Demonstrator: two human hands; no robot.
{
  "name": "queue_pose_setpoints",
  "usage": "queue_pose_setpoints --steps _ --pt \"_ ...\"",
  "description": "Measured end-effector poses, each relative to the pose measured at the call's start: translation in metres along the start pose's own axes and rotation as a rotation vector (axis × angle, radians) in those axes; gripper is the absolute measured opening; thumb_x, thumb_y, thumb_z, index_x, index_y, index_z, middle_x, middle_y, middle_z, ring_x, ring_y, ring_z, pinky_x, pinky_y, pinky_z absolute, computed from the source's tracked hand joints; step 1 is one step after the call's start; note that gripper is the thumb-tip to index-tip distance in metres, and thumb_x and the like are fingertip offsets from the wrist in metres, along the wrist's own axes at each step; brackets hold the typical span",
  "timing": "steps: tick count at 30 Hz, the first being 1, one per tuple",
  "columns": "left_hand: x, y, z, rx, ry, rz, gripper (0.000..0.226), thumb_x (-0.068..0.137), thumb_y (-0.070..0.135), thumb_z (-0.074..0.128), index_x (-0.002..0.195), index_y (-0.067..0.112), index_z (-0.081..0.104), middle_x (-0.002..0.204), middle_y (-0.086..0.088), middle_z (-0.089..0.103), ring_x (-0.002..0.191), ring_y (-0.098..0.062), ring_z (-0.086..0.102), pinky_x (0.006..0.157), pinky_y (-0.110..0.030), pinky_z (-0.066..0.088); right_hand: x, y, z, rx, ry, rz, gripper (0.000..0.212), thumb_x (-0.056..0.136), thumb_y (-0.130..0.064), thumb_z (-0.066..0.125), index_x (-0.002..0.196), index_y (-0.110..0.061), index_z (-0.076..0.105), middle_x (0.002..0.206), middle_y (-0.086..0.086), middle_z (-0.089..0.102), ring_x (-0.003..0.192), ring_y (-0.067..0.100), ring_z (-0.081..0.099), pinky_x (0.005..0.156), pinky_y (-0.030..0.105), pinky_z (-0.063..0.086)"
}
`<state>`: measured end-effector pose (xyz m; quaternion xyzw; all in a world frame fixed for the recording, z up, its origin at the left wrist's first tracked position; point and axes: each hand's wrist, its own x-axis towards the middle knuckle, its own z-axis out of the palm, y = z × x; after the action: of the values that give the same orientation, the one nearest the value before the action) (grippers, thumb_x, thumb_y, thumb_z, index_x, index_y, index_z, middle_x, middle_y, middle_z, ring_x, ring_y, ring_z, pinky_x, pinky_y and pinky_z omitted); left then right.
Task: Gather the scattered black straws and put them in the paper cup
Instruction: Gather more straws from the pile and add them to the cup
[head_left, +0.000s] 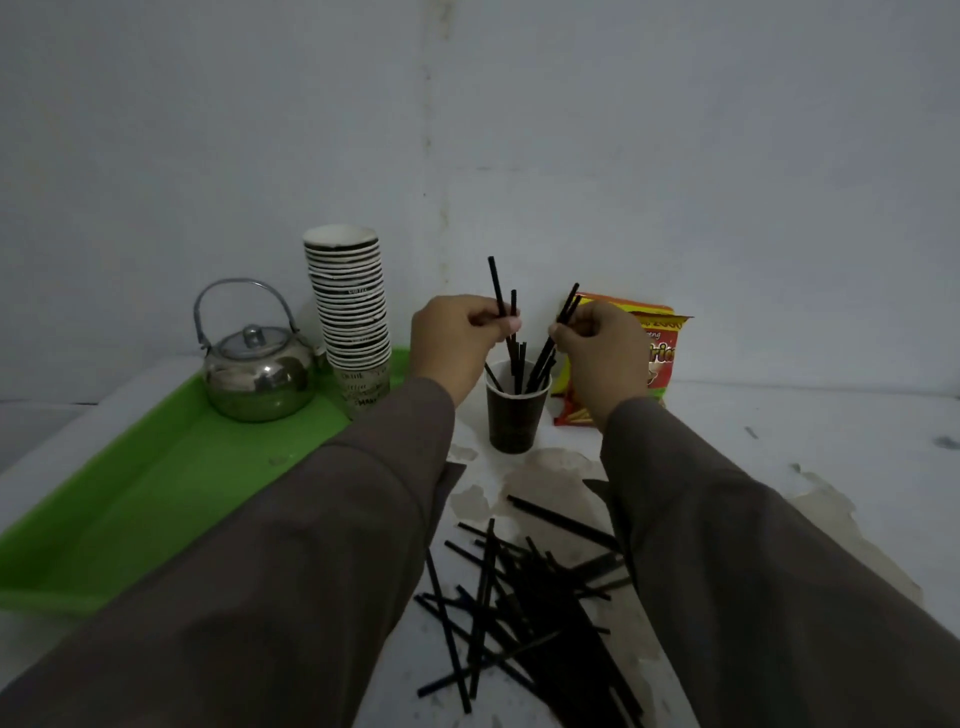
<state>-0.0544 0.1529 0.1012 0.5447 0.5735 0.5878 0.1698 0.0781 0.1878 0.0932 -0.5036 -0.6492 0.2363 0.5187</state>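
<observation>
Left hand (457, 338): raised, fingers pinched closed, knuckles up.
Right hand (602, 348): level with it, pinched closed too.
Arms: both outstretched, brown-sleeved.

The person is wearing long, loose sleeves (363, 519) of plain grey-brown cloth on both arms, with soft folds running along them. The wide cuffs are ending at the wrists, leaving the bare left hand (452, 338) and right hand (602, 348) showing, without rings or gloves.

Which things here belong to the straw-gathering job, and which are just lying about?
Part of the job: left hand and right hand, each holding straws; dark paper cup; scattered black straws on the table.

Just lying about: metal kettle; stack of cups; green tray; snack packet.
</observation>
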Motion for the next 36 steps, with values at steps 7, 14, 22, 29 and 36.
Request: queue_pose_setpoints --steps 7,14,22,29,36 --pt "0.004 -0.027 0.018 0.276 -0.112 -0.009 0.015 0.075 0.013 0.072 0.089 0.007 0.072 0.074 -0.006 0.067 0.068 -0.014 0.06 0.058 -0.008 0.042 0.0 0.02 0.02 -0.094 -0.073 -0.012 0.023 0.084 -0.01 0.061 0.107 -0.009 0.058 0.087 0.0 0.058 0.079 0.012 0.054 0.067 0.018 0.042" --pt "0.002 -0.038 0.024 0.356 -0.129 -0.01 0.027 0.076 0.011 0.07 0.103 0.013 0.065 0.075 -0.003 0.061 0.074 -0.018 0.06 0.073 -0.027 0.051 -0.004 0.024 0.027 -0.17 -0.146 -0.068 0.045 0.086 -0.004 0.057 0.126 -0.02 0.044 0.088 0.001 0.056 0.082 0.013 0.054 0.077 0.023 0.045" --pt "-0.001 -0.044 0.023 0.376 -0.144 0.047 0.045 0.082 0.009 0.064 0.125 0.013 0.053 0.108 -0.01 0.065 0.082 -0.016 0.057 0.082 -0.035 0.053 -0.005 0.021 0.025 -0.242 -0.146 -0.121 0.035 0.089 -0.009 0.054 0.123 -0.014 0.052 0.116 0.011 0.061 0.102 0.021 0.058 0.087 0.026 0.045" --pt "-0.033 -0.027 0.011 0.458 0.01 0.283 0.029 0.083 0.012 0.06 0.111 0.018 0.059 0.111 -0.003 0.052 0.105 -0.019 0.047 0.086 -0.021 0.037 -0.024 0.007 0.0 -0.178 0.022 -0.242 0.03 0.089 -0.009 0.05 0.118 -0.015 0.057 0.123 0.007 0.057 0.111 0.018 0.052 0.097 0.03 0.043" --pt "-0.118 -0.02 -0.004 0.295 -0.369 0.213 0.014 0.083 0.016 0.061 0.09 0.028 0.065 0.089 0.008 0.055 0.079 0.003 0.05 0.068 -0.001 0.033 -0.109 0.029 -0.043 -0.276 -0.255 -0.198 0.013 0.087 -0.017 0.056 0.097 -0.022 0.063 0.09 -0.01 0.056 0.073 -0.003 0.048 0.064 0.009 0.037"
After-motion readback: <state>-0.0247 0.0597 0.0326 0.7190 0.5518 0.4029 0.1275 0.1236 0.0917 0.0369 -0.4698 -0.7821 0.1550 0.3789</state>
